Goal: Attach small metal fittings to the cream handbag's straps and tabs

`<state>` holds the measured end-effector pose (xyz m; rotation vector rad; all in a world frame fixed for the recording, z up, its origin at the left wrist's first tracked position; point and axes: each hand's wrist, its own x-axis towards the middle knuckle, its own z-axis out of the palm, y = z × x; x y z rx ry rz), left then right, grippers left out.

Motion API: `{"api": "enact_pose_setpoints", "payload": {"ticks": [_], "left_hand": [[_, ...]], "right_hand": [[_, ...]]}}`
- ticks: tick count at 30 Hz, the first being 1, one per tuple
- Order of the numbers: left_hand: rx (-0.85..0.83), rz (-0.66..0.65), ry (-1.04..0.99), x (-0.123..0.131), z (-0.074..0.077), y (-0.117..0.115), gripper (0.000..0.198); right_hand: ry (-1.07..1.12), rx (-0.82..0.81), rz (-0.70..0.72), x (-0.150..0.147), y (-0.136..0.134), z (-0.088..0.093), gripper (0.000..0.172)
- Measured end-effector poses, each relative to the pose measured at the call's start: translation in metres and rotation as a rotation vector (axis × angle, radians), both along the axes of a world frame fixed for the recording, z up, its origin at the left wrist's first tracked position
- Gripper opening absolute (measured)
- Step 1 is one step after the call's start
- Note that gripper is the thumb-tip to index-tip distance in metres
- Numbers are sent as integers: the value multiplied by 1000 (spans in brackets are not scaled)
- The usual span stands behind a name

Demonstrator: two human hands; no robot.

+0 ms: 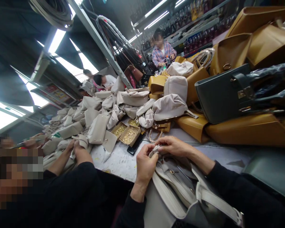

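Observation:
A light beige handbag (173, 190) lies open at the lower right, with a strap looping over its right side. At its upper end, my left hand (146, 161) pinches a small beige strap piece (154, 151) between thumb and fingers. My right hand (174, 146) meets it from the right, its fingers closed on the same piece. The two hands nearly touch, and the fingertips partly hide what they grip. Beyond them, cardboard trays of small gold metal parts (130, 135) stand near a black phone (136, 144).
Many beige bags (98, 128) are heaped at left and centre. Mustard bags (242, 129) and a dark green bag (220, 95) pile up at right. A co-worker's hands (79, 152) work close on the left. Another person (162, 52) is behind the pile.

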<state>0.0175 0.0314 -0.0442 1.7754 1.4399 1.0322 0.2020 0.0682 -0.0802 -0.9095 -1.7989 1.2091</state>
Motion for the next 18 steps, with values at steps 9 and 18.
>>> {"api": "enact_pose_setpoints", "payload": {"ticks": [9,18], "left_hand": [[-33,-107,-39,-11,-1,-3,20],[-19,-84,-19,-7,-1,-3,24]], "right_hand": [[98,-13,-86,-13,-5,-12,18],[149,-100,-133,-14,-5,-14,23]]}}
